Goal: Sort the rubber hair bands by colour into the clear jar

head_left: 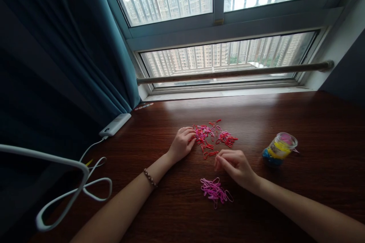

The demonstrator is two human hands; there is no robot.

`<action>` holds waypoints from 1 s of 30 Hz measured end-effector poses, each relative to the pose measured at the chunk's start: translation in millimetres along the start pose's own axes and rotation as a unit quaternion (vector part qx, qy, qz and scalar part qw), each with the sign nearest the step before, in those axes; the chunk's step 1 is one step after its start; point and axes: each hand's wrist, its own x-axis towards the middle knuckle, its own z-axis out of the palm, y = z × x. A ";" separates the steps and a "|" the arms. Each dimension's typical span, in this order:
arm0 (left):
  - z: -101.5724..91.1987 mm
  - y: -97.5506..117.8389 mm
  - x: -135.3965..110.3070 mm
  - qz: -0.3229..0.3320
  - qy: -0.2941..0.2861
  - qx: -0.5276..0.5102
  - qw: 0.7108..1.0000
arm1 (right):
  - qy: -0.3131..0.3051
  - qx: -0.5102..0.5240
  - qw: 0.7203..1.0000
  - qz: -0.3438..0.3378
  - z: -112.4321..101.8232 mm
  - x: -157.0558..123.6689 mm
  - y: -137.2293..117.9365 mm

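A mixed heap of small looped pins [203,133], pink and red, lies on the dark wooden tabletop, with a second mixed cluster [226,138] beside it to the right. My left hand [183,142] rests against the heap's left edge, fingers stretched out and loosely apart. Below the clusters my right hand [234,165] is closed in a pinch, its fingertips right by a red pin [212,153]; whether anything is between them I cannot make out. Nearer to me, under the right hand, is a separate pile of only pink-purple pins [216,191].
A clear jar [278,150] holding blue, yellow and pink pieces stands at the right. On the left lie a white power strip [116,124] and a looped white cable [97,190] next to a blue curtain [114,57]. A window with a rail [234,73] is behind the table.
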 end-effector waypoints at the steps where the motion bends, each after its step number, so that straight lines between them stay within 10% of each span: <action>1: -0.3 0.8 0.1 0.000 -0.012 0.001 1.000 | -0.037 -0.002 0.999 -0.016 1.1 -2.2 -0.4; 9: 2.1 1.0 -1.4 -0.012 -0.069 0.013 0.997 | -0.165 -0.003 0.982 -0.089 1.9 -8.5 1.0; 18: 2.3 -2.2 -1.1 0.040 0.006 -0.039 0.998 | 0.160 -0.136 0.978 0.008 -9.0 6.9 27.4; 23: -1.7 8.7 -2.4 0.020 0.035 -0.158 0.987 | 0.208 -0.219 0.952 0.042 -20.2 15.8 52.0; 30: -9.7 61.5 -5.0 0.001 -0.128 -0.370 0.920 | 0.253 -0.206 0.941 0.095 -24.9 16.6 77.3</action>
